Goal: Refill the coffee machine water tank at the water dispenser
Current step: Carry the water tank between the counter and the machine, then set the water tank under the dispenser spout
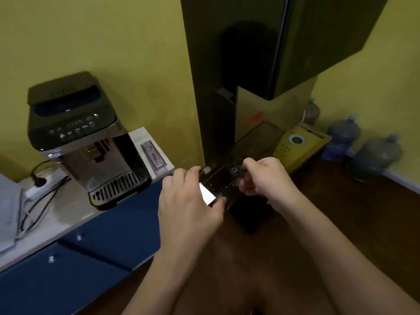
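A dark translucent water tank (223,186) hangs in the air at the middle of the view, held between both hands. My left hand (188,201) grips its near left end, beside a bright white patch on it. My right hand (266,176) grips its right side from above, fingers curled around the edge. The black and silver coffee machine (77,137) stands on a white counter (68,214) to the left. A yellow water dispenser (302,142) with a green-ringed round button on its top stands just beyond the tank, to the right.
A tall dark cabinet (238,64) rises directly behind the tank against the yellow wall. A grey flat part (153,155) lies on the counter right of the coffee machine. A power strip with cables (43,185) sits at the left. Several large water bottles (372,158) stand on the floor at the right.
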